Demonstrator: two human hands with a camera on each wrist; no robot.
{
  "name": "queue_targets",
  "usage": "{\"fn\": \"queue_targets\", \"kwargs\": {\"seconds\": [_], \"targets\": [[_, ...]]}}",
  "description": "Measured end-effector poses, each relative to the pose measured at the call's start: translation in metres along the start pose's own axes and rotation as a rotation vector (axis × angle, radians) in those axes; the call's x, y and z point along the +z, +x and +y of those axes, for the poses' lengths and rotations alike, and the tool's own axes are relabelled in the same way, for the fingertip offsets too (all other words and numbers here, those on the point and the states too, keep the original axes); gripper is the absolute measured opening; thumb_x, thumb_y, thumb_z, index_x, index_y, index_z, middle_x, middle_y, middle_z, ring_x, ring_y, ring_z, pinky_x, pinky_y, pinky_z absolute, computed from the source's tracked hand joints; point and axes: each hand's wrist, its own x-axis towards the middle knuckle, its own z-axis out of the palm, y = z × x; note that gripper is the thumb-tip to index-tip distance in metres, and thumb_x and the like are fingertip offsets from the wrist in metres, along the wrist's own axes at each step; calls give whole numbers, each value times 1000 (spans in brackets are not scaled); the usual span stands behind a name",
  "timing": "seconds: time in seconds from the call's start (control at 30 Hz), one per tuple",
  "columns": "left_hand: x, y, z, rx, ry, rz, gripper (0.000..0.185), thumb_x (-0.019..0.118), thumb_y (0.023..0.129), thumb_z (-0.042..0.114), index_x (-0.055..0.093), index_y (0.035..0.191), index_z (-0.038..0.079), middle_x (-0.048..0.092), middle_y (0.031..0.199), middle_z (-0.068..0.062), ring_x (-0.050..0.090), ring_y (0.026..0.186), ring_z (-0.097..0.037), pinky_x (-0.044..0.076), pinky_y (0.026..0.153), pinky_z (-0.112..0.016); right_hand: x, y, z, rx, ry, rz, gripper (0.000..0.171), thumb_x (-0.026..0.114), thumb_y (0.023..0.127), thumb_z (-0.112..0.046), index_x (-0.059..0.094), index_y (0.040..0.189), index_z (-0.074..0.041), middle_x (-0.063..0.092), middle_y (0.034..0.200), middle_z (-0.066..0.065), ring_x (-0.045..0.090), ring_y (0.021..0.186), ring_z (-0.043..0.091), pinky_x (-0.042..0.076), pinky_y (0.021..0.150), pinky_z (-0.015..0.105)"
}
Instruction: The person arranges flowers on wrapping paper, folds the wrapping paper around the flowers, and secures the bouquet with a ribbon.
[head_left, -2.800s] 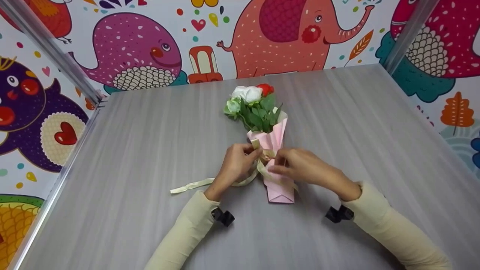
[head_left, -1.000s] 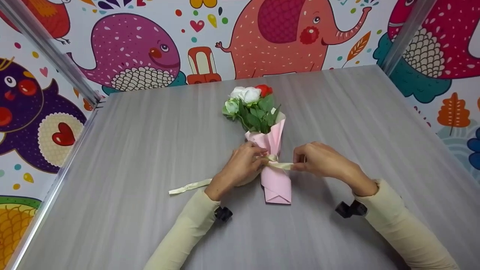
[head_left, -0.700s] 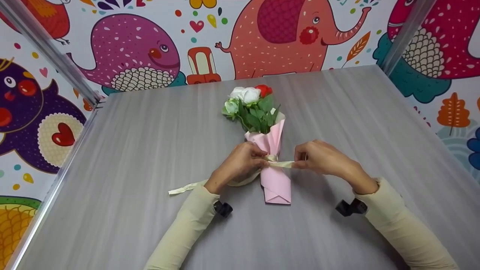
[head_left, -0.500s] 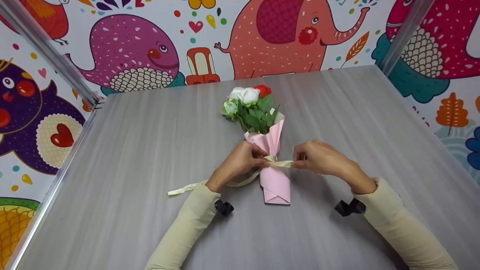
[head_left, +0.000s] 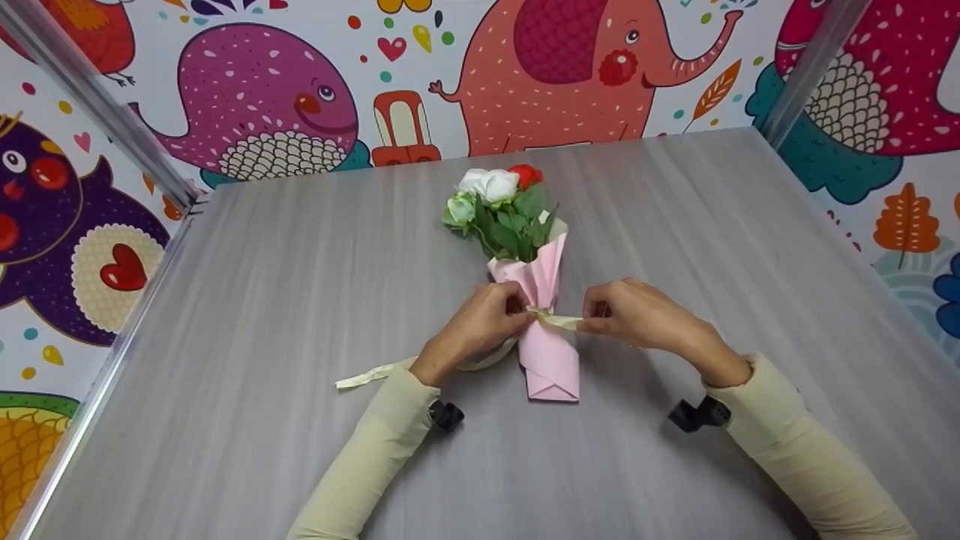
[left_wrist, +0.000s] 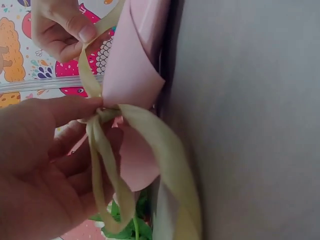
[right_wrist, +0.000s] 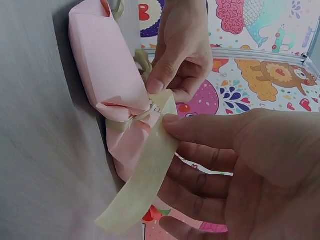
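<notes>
Drawing closer to the knot, the right hand and left hand are pinching the cream ribbon around the pink bouquet lying mid-worktop, cinching it; forming a bow likely comes next.

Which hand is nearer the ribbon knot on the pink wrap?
Left. The left hand pinches at the knot; the right hand pinches the ribbon end, off to its side.

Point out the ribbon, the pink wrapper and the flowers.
ribbon (head_left: 559,321), head view, stretch between the hands.
pink wrapper (head_left: 551,360), head view, lower body.
flowers (head_left: 498,184), head view, white bloom.
</notes>
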Motion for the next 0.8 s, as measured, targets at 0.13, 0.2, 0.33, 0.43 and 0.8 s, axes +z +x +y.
{"fn": "queue_targets", "kwargs": {"seconds": [0.13,0.2,0.33,0.43,0.8], "targets": [[2,0,0,0,49,25,9,68,90,14,68,94,5,72,89,-8,59,76,-13,48,68,-26,2,2,0,-2,16,14,15,75,89,-21,68,79,-13,64,70,-1,52,62,10,41,57,27],[3,0,0,3,72,49,9,67,89,12,66,95,6,71,91,-7,60,78,-14,49,71,-29,4,3,0,-1,23,19,14,75,89,-21,69,79,-13,65,71,-1,52,62,10,41,57,27],[5,1,0,24,95,104,7,66,87,9,61,92,7,66,86,-4,55,76,-13,44,68,-27,7,5,0,-7,20,21,14,75,89,-20,69,79,-13,64,70,-2,51,63,10,40,58,26],[6,1,-1,43,93,148,8,65,88,6,58,89,7,61,82,-4,52,75,-13,40,64,-25,9,7,-1,-26,22,26,14,74,90,-19,68,79,-12,61,69,-2,50,62,10,39,58,26],[8,1,3,42,123,165,8,60,92,6,63,100,6,67,92,-7,62,82,-17,50,68,-29,19,15,-4,-48,92,149,12,65,95,-13,73,99,-5,73,86,8,64,74,16,49,67,31]]}}
